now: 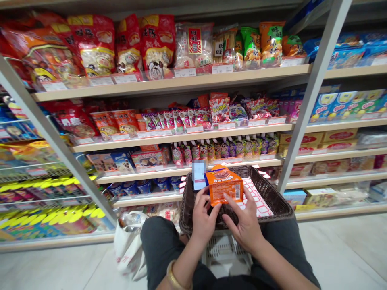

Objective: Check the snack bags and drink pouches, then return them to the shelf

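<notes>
An orange snack box [225, 186] with a barcode on its near side is held above a dark wicker basket [282, 201] on my lap. My left hand [204, 213] grips the box at its lower left corner, thumb on the near face. My right hand [246, 217] is at the box's right side, its index finger touching the printed face. A phone [198, 181] stands at the basket's far left, just behind the box. Sheets of white labels with red borders [256, 199] lie in the basket's right part.
Shelves [193, 82] full of packaged snacks and price tags rise in front of me. Slanted metal posts [314, 96] divide them. A white cloth bag [130, 245] stands on the floor left of my knee. A white plastic crate [226, 251] is below the basket.
</notes>
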The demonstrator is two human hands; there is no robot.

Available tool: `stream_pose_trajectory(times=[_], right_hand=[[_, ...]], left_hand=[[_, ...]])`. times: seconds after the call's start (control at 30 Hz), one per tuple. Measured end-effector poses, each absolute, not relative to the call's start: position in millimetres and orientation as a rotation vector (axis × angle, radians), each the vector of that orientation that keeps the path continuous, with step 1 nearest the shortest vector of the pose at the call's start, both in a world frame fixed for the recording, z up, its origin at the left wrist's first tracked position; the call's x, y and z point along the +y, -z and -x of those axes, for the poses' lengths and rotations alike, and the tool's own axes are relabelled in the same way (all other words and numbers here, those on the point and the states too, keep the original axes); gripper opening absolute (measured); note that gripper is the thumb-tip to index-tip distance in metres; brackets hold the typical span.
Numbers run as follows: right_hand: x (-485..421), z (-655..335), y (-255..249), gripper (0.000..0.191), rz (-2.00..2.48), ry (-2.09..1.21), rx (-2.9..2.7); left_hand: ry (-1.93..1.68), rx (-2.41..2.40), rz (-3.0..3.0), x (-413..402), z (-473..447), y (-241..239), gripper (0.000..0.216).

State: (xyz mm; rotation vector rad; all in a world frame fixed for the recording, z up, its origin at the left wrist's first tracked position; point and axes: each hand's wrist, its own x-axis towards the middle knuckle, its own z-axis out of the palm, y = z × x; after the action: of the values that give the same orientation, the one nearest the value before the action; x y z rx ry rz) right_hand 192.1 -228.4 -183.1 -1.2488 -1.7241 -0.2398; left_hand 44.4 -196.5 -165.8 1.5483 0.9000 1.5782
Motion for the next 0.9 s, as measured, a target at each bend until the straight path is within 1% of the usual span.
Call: stream_pose_trajectory(times=[0.17, 0.37, 0.63, 0.9], right_hand=[[-236, -178, 176, 0.056, 1.265, 0.157, -1.721], [-239, -171, 172, 0.06, 1.308, 0.175, -1.706], [-241, -168, 170, 0.058, 1.322, 0.211, -1.699], [-243, -168, 168, 0.053, 1.326, 0.197, -1.7]], left_hand=[[-1.587, 0.922, -1.559, -197, -45, 166, 0.013], [-1.576, 0.915, -1.579, -197, -46, 167, 0.01], [-1.611, 0.952, -1.703, -193, -44, 175, 0.008], [-1.579, 0.947, -1.768, -195, -44, 173, 0.006]])
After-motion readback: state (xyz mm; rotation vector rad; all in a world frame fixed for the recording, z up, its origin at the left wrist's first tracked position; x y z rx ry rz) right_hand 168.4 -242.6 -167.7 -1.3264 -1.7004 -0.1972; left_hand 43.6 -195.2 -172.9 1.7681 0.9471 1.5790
